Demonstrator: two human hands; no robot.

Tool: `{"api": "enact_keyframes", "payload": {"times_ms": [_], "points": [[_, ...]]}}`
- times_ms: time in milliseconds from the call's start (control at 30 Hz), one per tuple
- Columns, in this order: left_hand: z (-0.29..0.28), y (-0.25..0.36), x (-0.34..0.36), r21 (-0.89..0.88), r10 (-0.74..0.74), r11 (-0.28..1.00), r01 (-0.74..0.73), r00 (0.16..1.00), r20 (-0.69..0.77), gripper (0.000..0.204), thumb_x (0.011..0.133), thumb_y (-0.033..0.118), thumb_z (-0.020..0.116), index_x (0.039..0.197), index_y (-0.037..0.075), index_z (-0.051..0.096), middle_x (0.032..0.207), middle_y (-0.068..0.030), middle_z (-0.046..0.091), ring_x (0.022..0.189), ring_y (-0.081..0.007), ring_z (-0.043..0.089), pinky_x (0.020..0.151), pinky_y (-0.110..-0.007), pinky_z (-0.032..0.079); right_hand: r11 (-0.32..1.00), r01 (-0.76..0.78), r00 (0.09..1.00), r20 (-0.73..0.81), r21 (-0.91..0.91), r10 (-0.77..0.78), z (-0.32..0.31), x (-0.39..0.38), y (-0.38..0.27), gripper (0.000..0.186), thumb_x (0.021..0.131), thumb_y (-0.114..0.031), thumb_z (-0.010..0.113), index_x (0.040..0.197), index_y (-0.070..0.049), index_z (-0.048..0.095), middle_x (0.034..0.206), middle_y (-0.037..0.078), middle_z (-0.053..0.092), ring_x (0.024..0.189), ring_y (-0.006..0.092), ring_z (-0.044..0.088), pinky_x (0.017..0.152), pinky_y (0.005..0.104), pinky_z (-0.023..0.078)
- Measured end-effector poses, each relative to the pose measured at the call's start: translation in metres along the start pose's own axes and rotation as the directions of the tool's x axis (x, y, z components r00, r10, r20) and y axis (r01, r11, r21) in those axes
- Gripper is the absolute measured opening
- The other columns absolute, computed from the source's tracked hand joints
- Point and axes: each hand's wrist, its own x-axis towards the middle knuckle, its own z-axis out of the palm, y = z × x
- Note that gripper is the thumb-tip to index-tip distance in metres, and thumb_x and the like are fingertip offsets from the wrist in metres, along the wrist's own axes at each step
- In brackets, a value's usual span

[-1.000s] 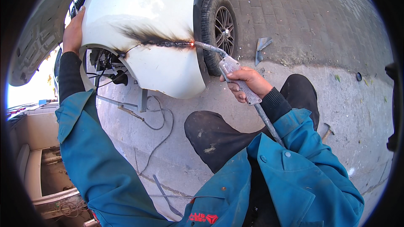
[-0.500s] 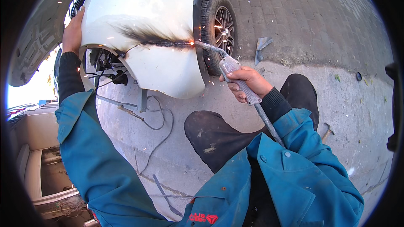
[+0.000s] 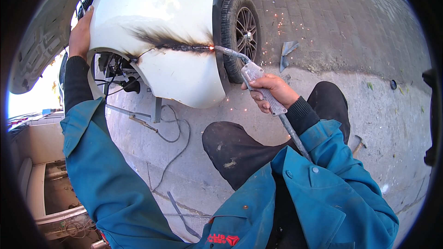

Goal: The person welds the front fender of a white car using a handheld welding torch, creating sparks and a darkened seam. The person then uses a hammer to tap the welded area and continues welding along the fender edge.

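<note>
In my right hand [image 3: 272,90] is a metal torch [image 3: 251,70], gripped round its pale, worn handle, with a pipe running back under my forearm. Its bent nozzle reaches left to the wheel-arch edge of a white car fender [image 3: 184,80], where the tip glows orange. From that glow a ragged, blackened burn line [image 3: 177,46] runs left across the fender, soot fanning above it and a thin dark crack carrying on to the opening at left. My left hand [image 3: 80,34] grips the fender's upper left edge; some of its fingers are hidden behind the panel.
Right of the fender stands a wheel [image 3: 241,34]. A bent metal scrap [image 3: 288,54] and a hammer [image 3: 359,145] lie on the ground. A cable [image 3: 188,133] loops below the car beside a metal stand [image 3: 156,110]. Sparks fly over the paving.
The glowing tip has crept very slightly right along the fender's edge. Sparks are now scattered farther right over the paving. Both hands keep their grips.
</note>
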Motion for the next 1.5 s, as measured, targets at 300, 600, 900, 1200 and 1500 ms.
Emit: {"api": "enact_keyframes", "payload": {"times_ms": [300,600,900,1200,1500], "points": [[0.0,0.0,-0.001,-0.014,-0.006,1.0,0.005,1.0,-0.01,0.071,0.106,0.064,0.058,0.15,0.009,0.066,0.145,-0.0187,0.071,0.132,-0.0282,0.066,0.113,-0.036,0.045,1.0,0.007,1.0,0.0,0.007,-0.007,-0.002,0.002,0.001,0.03,0.109,-0.021,0.061,0.123,0.005,0.065,0.068,0.001,0.054,0.045,0.0127,0.06,0.041,0.0295,0.051],[-0.001,-0.001,0.0,-0.037,0.039,0.999,-0.039,0.999,-0.009,0.068,0.106,0.062,0.059,0.148,0.009,0.067,0.143,-0.0184,0.072,0.13,-0.0268,0.067,0.111,-0.035,0.046,1.0,0.006,1.0,0.005,0.004,-0.006,-0.003,0.002,0.001,0.031,0.109,-0.022,0.061,0.124,0.005,0.065,0.069,0.0,0.054,0.045,0.0124,0.059,0.041,0.0293,0.05],[-0.001,-0.005,0.002,-0.016,0.043,0.999,-0.044,0.999,-0.008,0.07,0.106,0.063,0.059,0.148,0.007,0.067,0.142,-0.018,0.072,0.129,-0.026,0.067,0.111,-0.035,0.046,1.0,0.004,1.0,0.012,0.008,-0.004,-0.004,0.002,0.001,0.033,0.109,-0.022,0.06,0.127,0.005,0.064,0.068,0.0,0.054,0.046,0.0129,0.06,0.041,0.0288,0.05],[-0.001,-0.002,0.001,-0.071,0.013,0.997,-0.012,1.0,0.014,0.071,0.106,0.062,0.06,0.151,0.006,0.065,0.145,-0.0166,0.07,0.13,-0.0252,0.065,0.113,-0.035,0.045,1.0,0.006,1.0,0.012,-0.002,-0.006,-0.004,0.002,0.0,0.027,0.109,-0.022,0.061,0.121,0.002,0.067,0.068,-0.002,0.055,0.046,0.0116,0.06,0.042,0.0289,0.052],[-0.002,-0.012,0.007,0.006,0.093,0.996,-0.093,0.995,0.022,0.07,0.107,0.06,0.06,0.151,0.006,0.064,0.146,-0.0173,0.07,0.131,-0.0254,0.066,0.113,-0.035,0.045,1.0,-0.001,1.0,-0.009,0.013,0.002,-0.004,0.002,0.001,0.029,0.11,-0.021,0.06,0.124,0.004,0.065,0.068,0.001,0.055,0.045,0.013,0.059,0.041,0.03,0.051]]}}
